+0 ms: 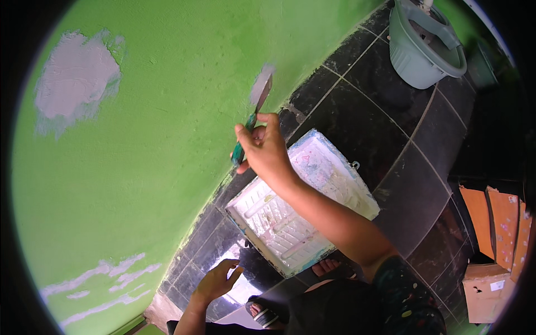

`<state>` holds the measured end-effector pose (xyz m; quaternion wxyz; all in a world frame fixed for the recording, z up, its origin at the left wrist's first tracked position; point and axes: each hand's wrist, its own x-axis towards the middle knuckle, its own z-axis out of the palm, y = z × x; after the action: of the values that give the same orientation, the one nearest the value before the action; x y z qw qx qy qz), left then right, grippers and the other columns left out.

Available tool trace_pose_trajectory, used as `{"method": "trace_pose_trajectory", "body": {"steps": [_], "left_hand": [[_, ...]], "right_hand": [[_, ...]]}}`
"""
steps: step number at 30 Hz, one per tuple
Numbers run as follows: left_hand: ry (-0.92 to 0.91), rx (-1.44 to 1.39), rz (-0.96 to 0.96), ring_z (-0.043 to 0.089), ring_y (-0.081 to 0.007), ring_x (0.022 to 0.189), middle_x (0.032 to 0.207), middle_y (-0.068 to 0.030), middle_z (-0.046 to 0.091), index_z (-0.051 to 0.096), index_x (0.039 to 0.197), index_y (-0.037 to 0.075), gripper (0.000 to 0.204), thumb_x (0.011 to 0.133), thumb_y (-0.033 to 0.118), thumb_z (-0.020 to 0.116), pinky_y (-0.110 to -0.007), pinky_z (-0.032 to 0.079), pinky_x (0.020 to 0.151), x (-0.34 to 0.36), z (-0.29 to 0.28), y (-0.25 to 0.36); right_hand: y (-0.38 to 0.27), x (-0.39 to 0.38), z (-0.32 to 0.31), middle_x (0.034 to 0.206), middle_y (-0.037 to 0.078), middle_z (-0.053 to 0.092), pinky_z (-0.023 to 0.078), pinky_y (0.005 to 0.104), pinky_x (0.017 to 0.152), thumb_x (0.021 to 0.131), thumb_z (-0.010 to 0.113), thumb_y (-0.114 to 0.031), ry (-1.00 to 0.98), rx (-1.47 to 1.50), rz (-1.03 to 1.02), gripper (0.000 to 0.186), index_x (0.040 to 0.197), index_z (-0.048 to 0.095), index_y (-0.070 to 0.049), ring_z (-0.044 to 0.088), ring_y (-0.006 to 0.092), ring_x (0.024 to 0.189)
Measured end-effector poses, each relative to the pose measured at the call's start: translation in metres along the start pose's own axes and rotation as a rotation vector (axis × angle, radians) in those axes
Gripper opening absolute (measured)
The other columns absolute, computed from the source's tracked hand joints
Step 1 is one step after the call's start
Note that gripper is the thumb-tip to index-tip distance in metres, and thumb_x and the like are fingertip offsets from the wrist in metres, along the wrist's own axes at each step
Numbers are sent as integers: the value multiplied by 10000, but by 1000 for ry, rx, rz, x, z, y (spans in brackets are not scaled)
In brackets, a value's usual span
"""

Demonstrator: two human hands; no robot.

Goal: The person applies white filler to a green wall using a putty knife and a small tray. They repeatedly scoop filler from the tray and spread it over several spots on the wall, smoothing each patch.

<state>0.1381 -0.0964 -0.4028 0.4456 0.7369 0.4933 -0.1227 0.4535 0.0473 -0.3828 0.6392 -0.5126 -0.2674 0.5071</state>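
My right hand [265,148] grips a putty knife by its green handle [239,149]. Its metal blade [262,91] lies at a small pale filler patch [258,78] on the green wall [167,106], just above the dark floor tiles. Beneath my right forearm a paint-stained white roller tray [251,218] rests on the floor along the wall. My left hand [218,279] hangs low, left of the tray, fingers curved but apart, holding nothing.
A grey-green plastic tub [416,61] stands at the upper right. Orange boards [502,223] and a cardboard box [486,293] are at the lower right. Larger filler patches [78,78] mark the wall. My sandalled foot [262,315] shows at the bottom.
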Motion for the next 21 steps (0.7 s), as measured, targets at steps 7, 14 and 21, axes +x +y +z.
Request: {"method": "trace_pose_trajectory", "body": {"steps": [7,14,21], "left_hand": [[3,-12,29,736,-291,1060,1198,-165,736,662,1289,26,364,1039,290,674,-369,578,878,-2,5,-9],[24,-12,9,729,-311,1071,1209,-173,727,658,1279,13,365,1037,285,675,-377,575,900,-4,-2,1],[26,9,28,724,-321,1088,1213,-174,725,655,1282,15,370,1039,293,669,-385,572,918,-7,3,-9]], "right_hand": [[7,-15,21,859,87,581,575,294,421,1048,654,-184,-126,-12,17,463,1319,327,2,659,133,635],[28,-1,-9,872,94,566,580,291,417,1046,643,-189,3,-22,25,489,1357,324,12,643,148,582],[23,-11,5,853,107,647,542,282,400,1049,653,-173,-119,-43,86,458,1342,355,15,717,165,652]]}}
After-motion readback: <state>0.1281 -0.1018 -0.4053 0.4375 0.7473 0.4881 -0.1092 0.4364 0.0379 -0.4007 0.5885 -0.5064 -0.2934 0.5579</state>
